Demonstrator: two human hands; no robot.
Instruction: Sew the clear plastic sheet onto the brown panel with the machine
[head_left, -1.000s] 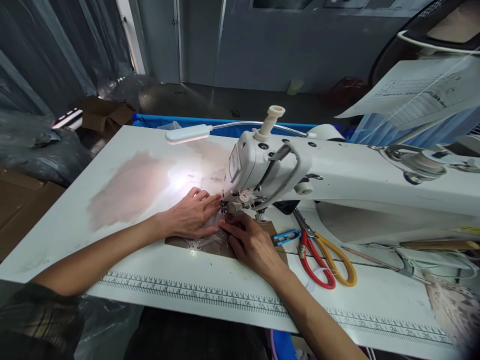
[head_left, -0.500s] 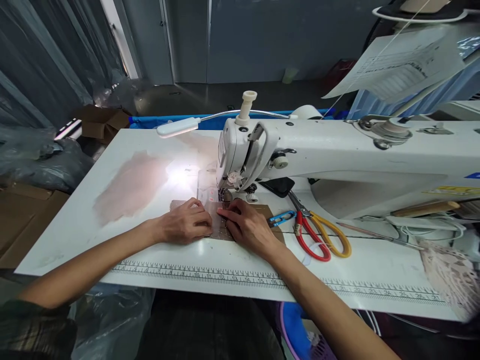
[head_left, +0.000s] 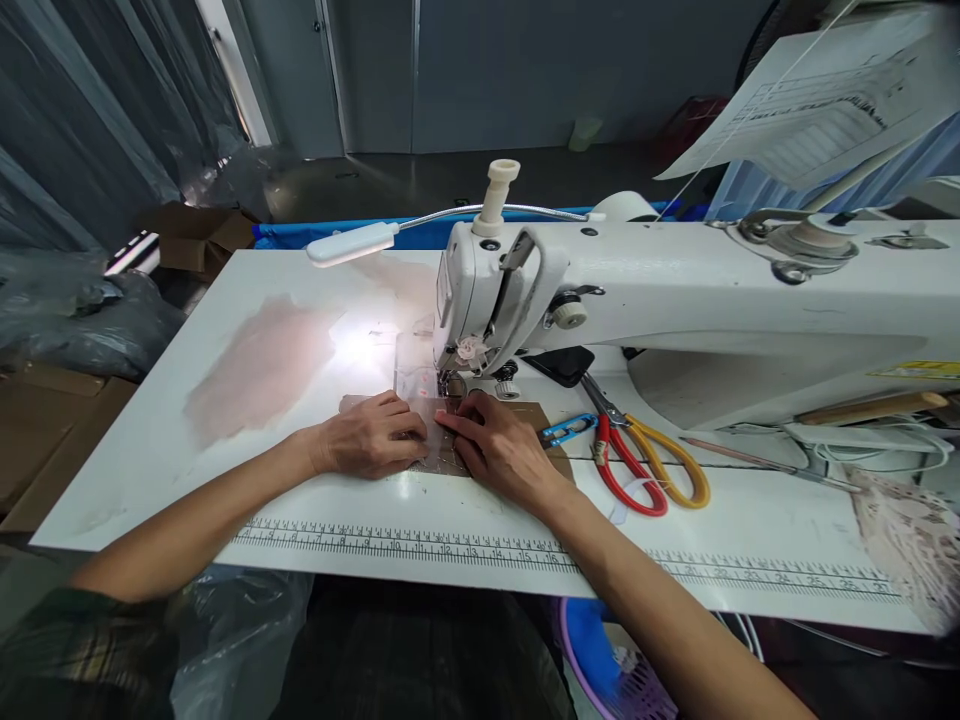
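Note:
Just in front of the needle area of a white sewing machine (head_left: pixel 675 290) lies a strip of sheer pale fabric (head_left: pixel 409 360), running back under the presser foot. My left hand (head_left: pixel 375 436) is closed with curled fingers on the left edge of this fabric. On the other side, my right hand (head_left: pixel 499 445) pinches the right edge, its index finger and thumb pointing at the needle. Beneath both hands is a brown plate (head_left: pixel 531 412) on the table. My fingers partly hide the fabric, and the needle tip is hard to make out.
Right of my hands lie blue thread snips (head_left: pixel 568 430) and scissors with red and yellow handles (head_left: pixel 630 470). A ruler strip (head_left: pixel 420 548) runs along the table's front edge. Lace (head_left: pixel 911 540) sits at far right, and a lamp (head_left: pixel 352 244) lights the left side.
My view has shifted slightly, so the machine appears a little higher and further right. Both hands keep their hold on the fabric in nearly the same place.

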